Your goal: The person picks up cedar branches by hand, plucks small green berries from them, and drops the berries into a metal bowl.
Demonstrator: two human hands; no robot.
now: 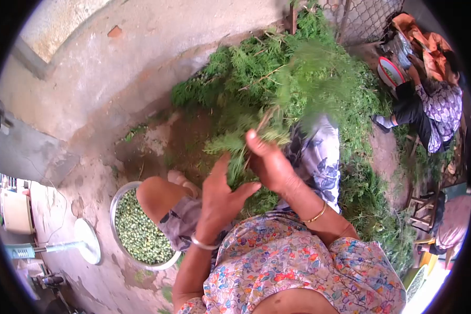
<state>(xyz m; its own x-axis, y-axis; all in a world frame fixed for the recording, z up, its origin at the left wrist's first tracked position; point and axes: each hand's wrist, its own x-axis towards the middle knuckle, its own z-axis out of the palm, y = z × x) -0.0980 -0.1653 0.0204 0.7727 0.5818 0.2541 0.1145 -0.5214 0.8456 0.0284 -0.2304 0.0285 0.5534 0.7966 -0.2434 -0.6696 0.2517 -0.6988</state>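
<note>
In front of my chest, my right hand (269, 162) is closed around the brown stem of a leafy branch (267, 118), its thumb pointing up along it. The branch has feathery green sprays, and its far end is smeared by motion. Close beside it, my left hand (218, 189) is held with thumb and fingers apart. A green spray (237, 163) hangs between the hands; whether the left fingertips touch it I cannot tell. To the left, a round metal basin (114, 220) holds many small green, berry-like pieces (141, 230) next to my knee.
A large heap of cut green branches (309, 68) lies ahead and down my right side, by a wall (141, 52). A white fan (88, 240) stands at left. At far right, another person (439, 107) sits by a red-rimmed bowl (390, 70); part of another person (454, 222) shows below.
</note>
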